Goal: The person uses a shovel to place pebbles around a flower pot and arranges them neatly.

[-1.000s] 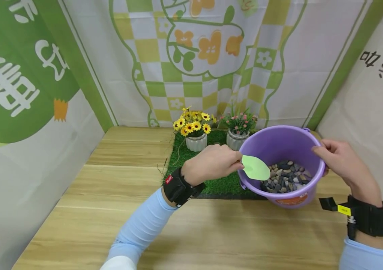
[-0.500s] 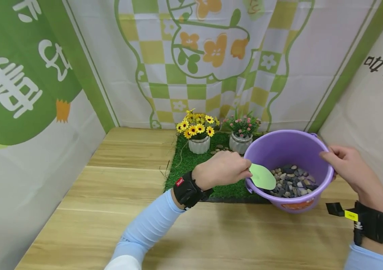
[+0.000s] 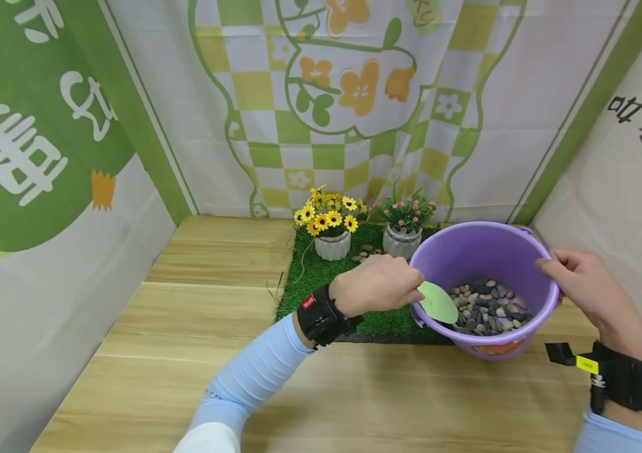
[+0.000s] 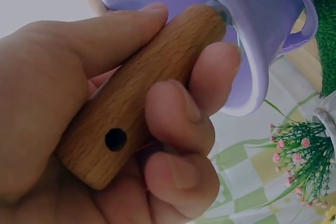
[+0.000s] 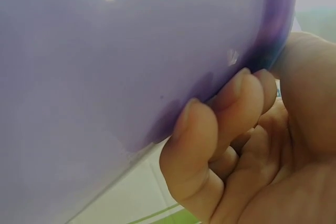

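Observation:
My left hand (image 3: 377,284) grips the wooden handle (image 4: 142,93) of a small trowel, its fingers curled round it. The trowel's pale green blade (image 3: 438,303) reaches over the near left rim into a purple bucket (image 3: 468,248), with its tip close to the pebbles. Many grey, tan and dark pebbles (image 3: 490,308) cover the bucket's bottom. At the bucket's right rim my right hand (image 3: 589,286) holds on, thumb on the rim and fingers against the outer wall. Those fingers (image 5: 191,135) show bent under the purple wall in the right wrist view.
Behind my left hand lies a green turf mat (image 3: 309,296) on the wooden table (image 3: 213,314). A pot of yellow flowers (image 3: 332,245) and a pot of pink flowers (image 3: 402,239) stand on it, with loose stones (image 3: 365,253) between them. Printed cloth (image 3: 349,145) hangs behind.
The bucket and both hands have shifted slightly right and toward me. The trowel blade has dipped lower inside the bucket and turned, showing less of its face. Both grips are the same.

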The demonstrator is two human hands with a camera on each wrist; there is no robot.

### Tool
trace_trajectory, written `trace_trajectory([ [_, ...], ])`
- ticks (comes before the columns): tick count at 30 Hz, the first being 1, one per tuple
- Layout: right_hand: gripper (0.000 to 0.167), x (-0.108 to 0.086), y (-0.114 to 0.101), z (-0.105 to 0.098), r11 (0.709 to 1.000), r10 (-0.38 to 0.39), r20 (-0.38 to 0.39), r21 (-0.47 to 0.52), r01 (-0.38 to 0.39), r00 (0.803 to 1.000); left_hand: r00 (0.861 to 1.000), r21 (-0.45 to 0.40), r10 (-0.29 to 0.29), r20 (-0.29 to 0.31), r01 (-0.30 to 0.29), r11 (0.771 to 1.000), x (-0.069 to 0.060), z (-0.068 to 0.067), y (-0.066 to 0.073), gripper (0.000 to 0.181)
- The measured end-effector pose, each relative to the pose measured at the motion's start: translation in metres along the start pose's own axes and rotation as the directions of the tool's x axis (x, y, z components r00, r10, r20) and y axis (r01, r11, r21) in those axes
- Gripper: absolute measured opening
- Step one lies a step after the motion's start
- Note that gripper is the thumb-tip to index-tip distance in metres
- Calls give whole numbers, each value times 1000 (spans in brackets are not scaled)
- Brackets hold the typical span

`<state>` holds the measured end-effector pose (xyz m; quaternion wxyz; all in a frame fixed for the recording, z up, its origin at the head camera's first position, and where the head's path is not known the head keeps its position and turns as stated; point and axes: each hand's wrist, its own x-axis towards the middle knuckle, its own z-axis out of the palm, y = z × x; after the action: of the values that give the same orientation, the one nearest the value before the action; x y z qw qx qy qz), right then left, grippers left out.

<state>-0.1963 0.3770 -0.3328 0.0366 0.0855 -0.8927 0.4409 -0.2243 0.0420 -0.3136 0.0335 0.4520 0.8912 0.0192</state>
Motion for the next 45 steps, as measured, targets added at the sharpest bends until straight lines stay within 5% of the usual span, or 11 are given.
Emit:
trace_trajectory([
  [33,29,-1,1,0,1000,23,5,21,-23,1000,998,2,25,61,-25,1000,15,-12,6,29],
  [45,28,-1,0,3,999,-54,-10,0,54,998,984,54,-1,177,-9,998,26,-12,15,24],
])
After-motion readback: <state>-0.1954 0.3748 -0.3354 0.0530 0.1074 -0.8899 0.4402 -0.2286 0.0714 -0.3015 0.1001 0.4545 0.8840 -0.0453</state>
